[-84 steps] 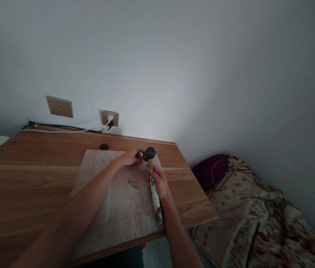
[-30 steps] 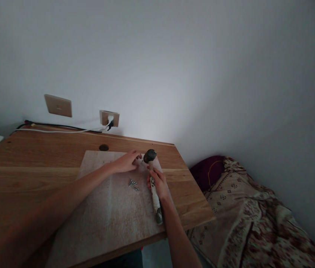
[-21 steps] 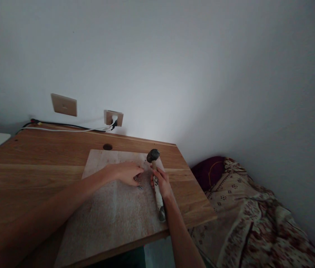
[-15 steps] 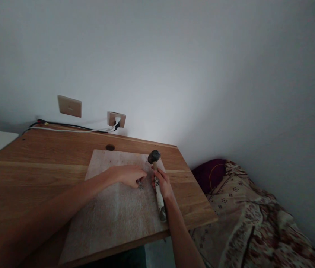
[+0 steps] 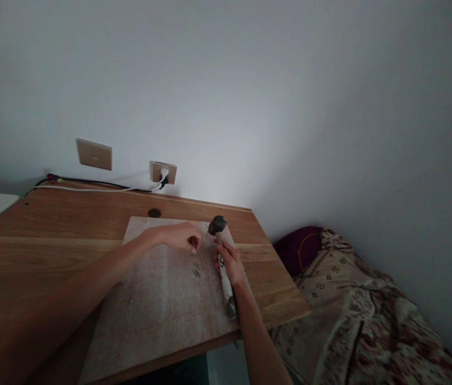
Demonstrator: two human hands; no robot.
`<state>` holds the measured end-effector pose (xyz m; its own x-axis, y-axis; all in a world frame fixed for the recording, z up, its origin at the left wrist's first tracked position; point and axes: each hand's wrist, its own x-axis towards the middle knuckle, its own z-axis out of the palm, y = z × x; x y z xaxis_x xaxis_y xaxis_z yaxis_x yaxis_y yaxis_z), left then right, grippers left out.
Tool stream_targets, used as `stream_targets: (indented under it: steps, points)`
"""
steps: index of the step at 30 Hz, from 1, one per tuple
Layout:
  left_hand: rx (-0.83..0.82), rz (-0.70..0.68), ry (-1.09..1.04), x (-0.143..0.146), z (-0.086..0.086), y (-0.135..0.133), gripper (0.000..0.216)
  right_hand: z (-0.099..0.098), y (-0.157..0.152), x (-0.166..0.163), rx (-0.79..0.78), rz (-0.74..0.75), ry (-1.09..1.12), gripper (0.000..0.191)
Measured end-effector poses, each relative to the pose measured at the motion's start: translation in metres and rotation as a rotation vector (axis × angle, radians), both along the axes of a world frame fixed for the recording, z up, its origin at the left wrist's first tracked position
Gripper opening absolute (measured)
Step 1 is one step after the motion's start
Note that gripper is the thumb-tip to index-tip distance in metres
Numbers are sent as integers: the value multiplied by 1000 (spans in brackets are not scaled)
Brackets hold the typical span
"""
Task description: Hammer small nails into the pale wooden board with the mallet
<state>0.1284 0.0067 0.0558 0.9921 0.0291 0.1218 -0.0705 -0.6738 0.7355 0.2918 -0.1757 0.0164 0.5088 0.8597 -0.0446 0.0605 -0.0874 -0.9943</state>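
Pale plywood board point(image 5: 157, 315) lay flat on the wooden desk point(image 5: 49, 235), near its right end.

- Hammer point(image 5: 228, 297): long axis ran from the dark head at the board's far right corner back toward the person, roughly along the board's right edge; it looked to be resting on the board.
- Right hand point(image 5: 230, 263): fingers wrapped around the hammer's handle just below the head.
- Left hand point(image 5: 180, 236): thumb and fingertips point(image 5: 193, 245) pinched together on what looked like 1 nail point(image 5: 193, 249); too small to be sure. The pinch stood just left of the hammer head, apart from it.
- Loose nails point(image 5: 196, 270): a few on the board between the 2 hands, on the person's side of the left fingertips and just left of the right hand; the left hand was the free one and the nearer.

Against 0.5 s ago: the left hand then lay low over the nail heap and covered it; now it was lifted toward the far side and the heap lay uncovered. Against 2.8 s ago: the left hand had been up at the hammer head; hammer and right hand had barely shifted.
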Motion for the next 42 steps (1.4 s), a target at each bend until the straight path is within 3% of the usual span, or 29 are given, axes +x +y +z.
stream_targets:
  steps: [5, 11, 15, 19, 22, 33, 42]
  points:
    - [16, -32, 113, 0, -6, -2, 16, -2, 0, 0, 15, -8, -3, 49]
    - [5, 273, -182, 7, -7, 15, 11, -1, 1, -1, 24, -5, 18, 48]
    - [-24, 431, -259, 16, -28, 19, 13, -1, 1, -1, 15, -13, 37, 48]
    - [-54, 471, -277, 22, -54, 17, 17, 1, 0, -2, 22, -5, 16, 45]
    - [-59, 469, -295, 22, -63, 16, 19, 3, 0, -2, 31, 5, 4, 43]
    - [114, 491, -306, 25, -57, 10, 23, -1, 1, -1, 35, 5, -1, 37]
    - [116, 497, -292, 28, -57, 9, 16, -1, 1, 0, 24, 7, -6, 37]
